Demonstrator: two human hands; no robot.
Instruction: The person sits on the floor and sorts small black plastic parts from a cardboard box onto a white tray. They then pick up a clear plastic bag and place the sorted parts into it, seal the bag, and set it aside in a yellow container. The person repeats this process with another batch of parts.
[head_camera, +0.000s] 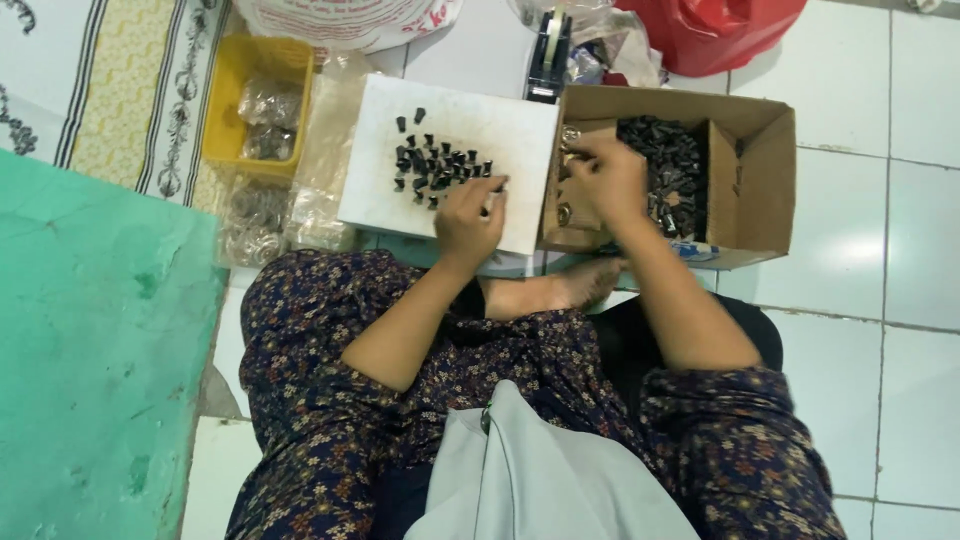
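I sit on the floor with a white board (500, 135) in front of me. Several small black parts (432, 165) stand in a cluster on it. My left hand (468, 215) rests on the board's near edge, fingers curled on a small part right beside the cluster. My right hand (605, 180) reaches into an open cardboard box (765, 170), fingers closed among small metallic pieces (568, 140) in its left section. A heap of loose black parts (672, 165) fills the box's middle section.
A yellow plastic tray (228, 100) with clear bags sits left of the board, more clear bags (262, 215) below it. A tape dispenser (548, 55) and a red bag (715, 30) lie beyond the box. Green mat (90, 350) at left, white floor tiles (890, 300) at right.
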